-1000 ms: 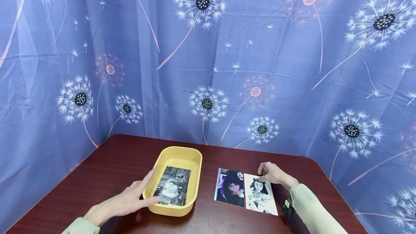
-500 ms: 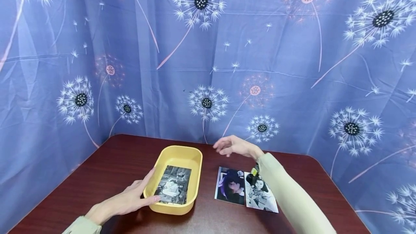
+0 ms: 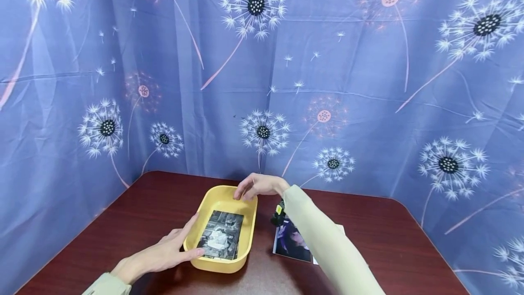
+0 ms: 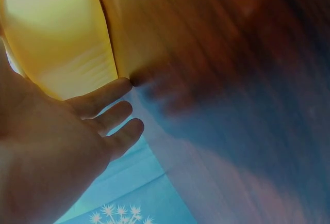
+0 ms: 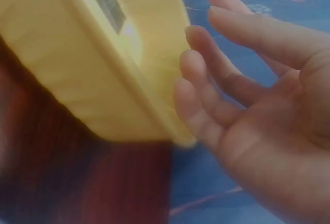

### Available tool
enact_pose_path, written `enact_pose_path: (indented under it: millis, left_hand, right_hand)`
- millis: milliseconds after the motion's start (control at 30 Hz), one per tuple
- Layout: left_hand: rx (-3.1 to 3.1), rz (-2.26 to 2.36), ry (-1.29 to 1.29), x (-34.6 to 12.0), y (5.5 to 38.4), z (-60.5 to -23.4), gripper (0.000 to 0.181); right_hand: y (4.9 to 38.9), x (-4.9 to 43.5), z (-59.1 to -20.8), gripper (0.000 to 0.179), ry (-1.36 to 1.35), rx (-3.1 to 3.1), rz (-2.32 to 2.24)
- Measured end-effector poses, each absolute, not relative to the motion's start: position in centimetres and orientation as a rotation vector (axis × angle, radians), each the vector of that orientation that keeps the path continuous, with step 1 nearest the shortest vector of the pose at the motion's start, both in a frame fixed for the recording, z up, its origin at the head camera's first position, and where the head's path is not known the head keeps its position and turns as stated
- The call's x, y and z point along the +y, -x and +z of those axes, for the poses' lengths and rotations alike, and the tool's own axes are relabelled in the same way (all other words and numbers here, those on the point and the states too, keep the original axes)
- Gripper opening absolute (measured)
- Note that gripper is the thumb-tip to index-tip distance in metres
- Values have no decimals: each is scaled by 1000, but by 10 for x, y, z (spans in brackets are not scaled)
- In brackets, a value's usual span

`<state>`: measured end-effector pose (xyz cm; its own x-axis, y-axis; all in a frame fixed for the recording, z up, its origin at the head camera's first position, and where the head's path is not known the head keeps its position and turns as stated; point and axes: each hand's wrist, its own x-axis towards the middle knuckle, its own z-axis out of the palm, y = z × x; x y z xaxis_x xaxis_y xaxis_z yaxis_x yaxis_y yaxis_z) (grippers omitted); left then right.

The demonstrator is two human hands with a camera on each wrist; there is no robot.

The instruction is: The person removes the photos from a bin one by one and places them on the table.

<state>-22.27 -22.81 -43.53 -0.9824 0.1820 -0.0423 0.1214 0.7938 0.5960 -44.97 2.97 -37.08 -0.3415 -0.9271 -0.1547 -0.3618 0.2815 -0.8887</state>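
In the head view a yellow plastic tub (image 3: pixel 218 265) stands on the table, with a black-and-white photo (image 3: pixel 221 236) lying inside it. My left hand (image 3: pixel 161 255) rests against the tub's near left corner, thumb at the front rim and fingers fairly straight along the left side. At the far right corner is my right hand (image 3: pixel 262 185), just over the rim, fingers loosely bent and holding nothing. The right wrist view shows those fingers (image 5: pixel 193 102) beside the tub's rim. A dark purple photo (image 3: pixel 292 242) lies right of the tub; my right forearm mostly covers a lighter photo (image 3: pixel 340 228).
The dark red wooden table (image 3: pixel 401 245) extends on both sides of the tub. Behind and at the sides hangs a blue curtain (image 3: pixel 352 117) with dandelion prints. A small black device (image 3: pixel 278 215) sits at my right wrist.
My right hand has moved left from the lighter photo on the right, across the table, to the tub's far right corner. The left hand and the tub have stayed in place.
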Motion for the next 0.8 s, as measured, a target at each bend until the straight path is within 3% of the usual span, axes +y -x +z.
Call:
enact_pose_path:
  millis: [800]
  left_hand:
    - [2888, 950, -221, -228, 223, -437, 96]
  right_hand:
    - [438, -17, -401, 26, 1055, 2059, -821]
